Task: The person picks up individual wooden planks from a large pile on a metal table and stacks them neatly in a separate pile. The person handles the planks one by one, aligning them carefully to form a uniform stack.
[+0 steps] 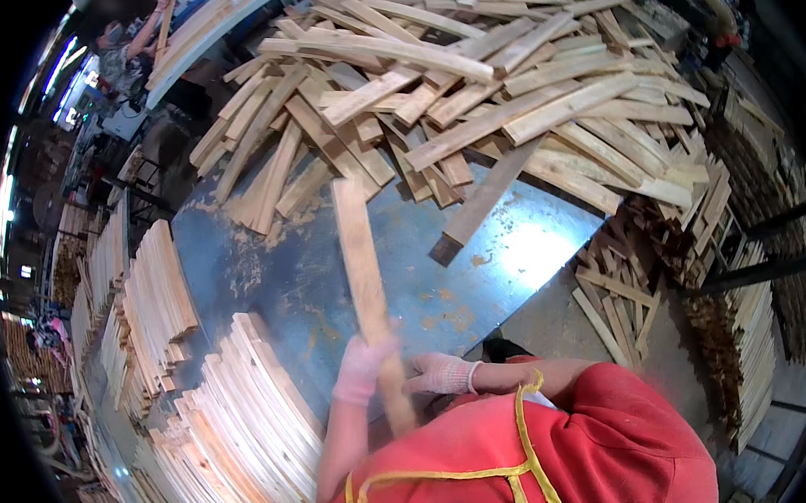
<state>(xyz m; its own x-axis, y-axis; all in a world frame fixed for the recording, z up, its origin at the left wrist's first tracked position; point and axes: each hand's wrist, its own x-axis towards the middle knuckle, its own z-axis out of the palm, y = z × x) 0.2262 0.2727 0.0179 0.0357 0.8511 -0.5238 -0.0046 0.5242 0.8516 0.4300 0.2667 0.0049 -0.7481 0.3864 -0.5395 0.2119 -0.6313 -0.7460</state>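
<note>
A long plank (359, 253) of pale wood slants from my body out over the blue metal table (271, 270). My left hand (367, 369), in a whitish-pink knit glove and slightly blurred, is closed around its near part. Close to the plank's right edge is my right hand (443, 374), gloved the same way, with its fingers reaching toward the wood. Its fingers look loosely stretched, and whether they touch the plank is hard to see. Past the plank's far end lies a large jumbled heap of loose planks (489, 89).
Stacked planks (242, 409) stand in neat rows at the near left, with another stack (158, 281) beyond. A darker plank (486, 201) juts from the heap. Offcuts (619, 304) lie on the floor at right, beside more stacked wood (741, 369). Another person (132, 50) works at the far left.
</note>
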